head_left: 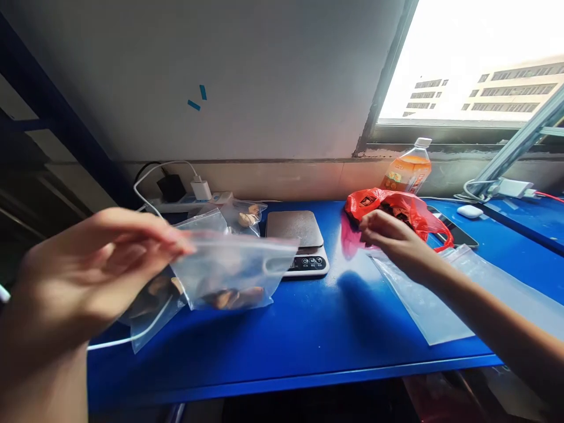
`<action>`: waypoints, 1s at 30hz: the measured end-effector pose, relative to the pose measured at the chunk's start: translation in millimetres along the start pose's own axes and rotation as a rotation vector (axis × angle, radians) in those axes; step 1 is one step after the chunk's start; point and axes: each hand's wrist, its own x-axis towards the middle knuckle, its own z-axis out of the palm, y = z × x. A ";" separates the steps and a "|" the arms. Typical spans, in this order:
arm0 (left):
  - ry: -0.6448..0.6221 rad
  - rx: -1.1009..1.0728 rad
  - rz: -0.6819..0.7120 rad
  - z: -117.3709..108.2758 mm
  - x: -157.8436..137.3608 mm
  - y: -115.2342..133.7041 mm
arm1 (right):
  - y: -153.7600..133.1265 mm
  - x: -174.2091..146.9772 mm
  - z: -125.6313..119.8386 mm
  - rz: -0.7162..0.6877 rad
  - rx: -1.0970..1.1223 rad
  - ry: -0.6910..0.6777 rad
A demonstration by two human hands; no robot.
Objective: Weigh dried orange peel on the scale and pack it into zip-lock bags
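With its fingertips, my left hand (101, 270) pinches the upper left corner of a clear zip bag (242, 264), lifted above the table's front left part. Several brown, chip-like pieces lie at the bottom of this bag; I cannot tell their kind. My right hand (392, 238) is closed, its fingers curled in front of a red plastic bag (359, 201) that stands with its mouth open and dark contents inside. Whatever those fingers may hold is hidden. Between the hands sits a kitchen scale (295, 228), partly covered by the raised bag.
More filled zip bags (152, 308) lie at the left on the blue table (308, 335). Flat zip bags (480, 288) are under my right forearm. A drink bottle (409, 167), a phone (467, 236) and an earbud case (469, 211) stand or lie behind. Chargers and cables (201, 189) line the wall.
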 end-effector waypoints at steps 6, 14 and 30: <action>-0.170 0.223 -0.035 25.8 79.0 -36.5 | -25.4 2.1 29.3 -0.140 -0.322 -0.324; -0.315 0.680 -0.217 11.4 44.2 -36.5 | -56.9 69.3 105.9 -0.513 -0.634 -0.334; -0.318 0.466 -0.478 8.2 -17.8 -59.6 | -68.4 88.1 168.3 -0.519 -0.811 -0.449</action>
